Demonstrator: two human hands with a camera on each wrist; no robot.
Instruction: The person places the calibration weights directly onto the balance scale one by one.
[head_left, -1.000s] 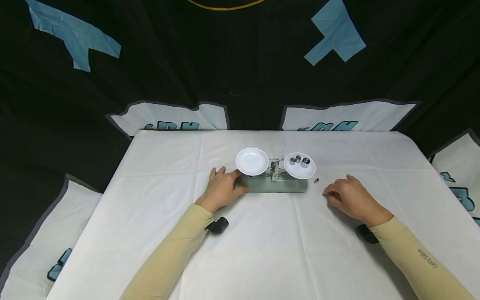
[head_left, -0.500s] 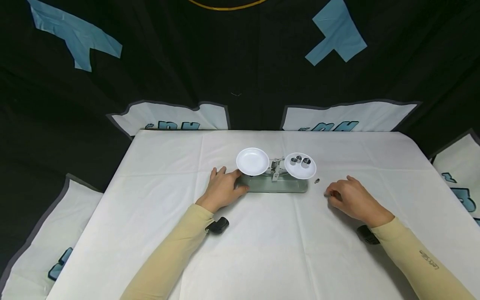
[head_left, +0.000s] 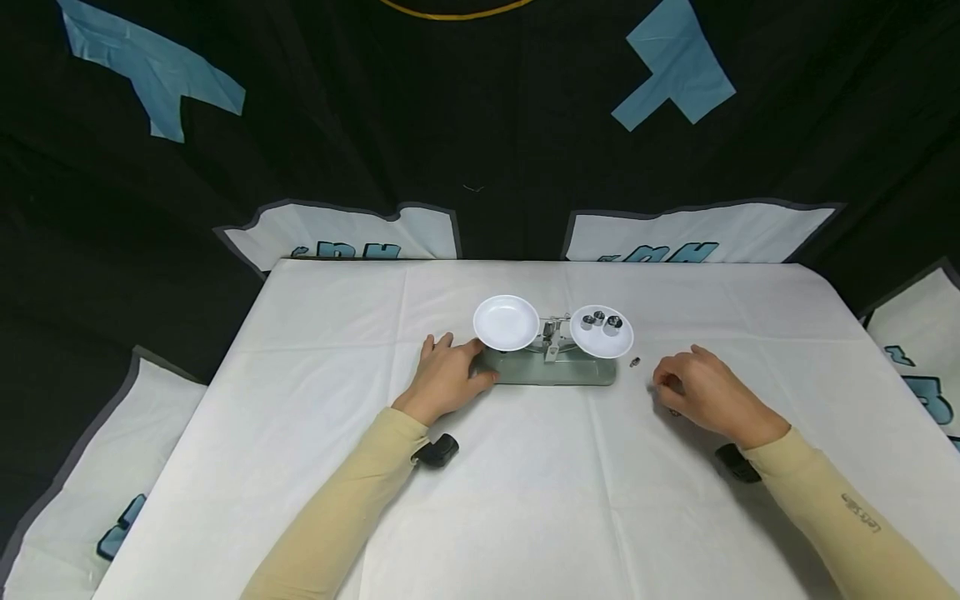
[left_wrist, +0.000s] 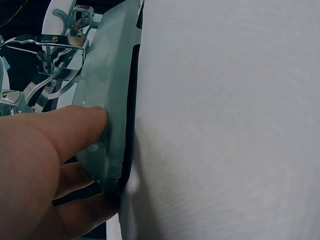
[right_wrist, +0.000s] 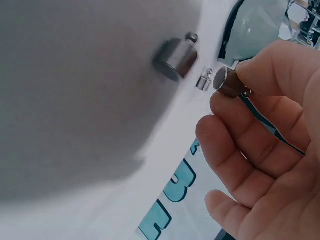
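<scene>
A two-pan balance scale [head_left: 551,372] with a green base stands mid-table. My left hand [head_left: 444,379] grips the base's left end, thumb on top and fingers around the end in the left wrist view. Several metal weights [head_left: 613,323] stand on the right white pan [head_left: 592,348]; the left pan [head_left: 506,323] bears nothing. To the scale's right, my right hand [head_left: 701,392] pinches a small knobbed metal weight [right_wrist: 228,84] between thumb and forefinger, just above the table. A larger weight [right_wrist: 176,59] and a tiny weight [right_wrist: 204,80] are on the cloth near it.
White cloth covers the table [head_left: 525,500]. A dark curtain [head_left: 510,125] with blue patches hangs behind it. Black wrist cameras [head_left: 437,451] sit under both sleeves.
My right hand has shifted slightly and its fingers have risen, so a weight now peeks out below it. My left hand and the scale stay put.
</scene>
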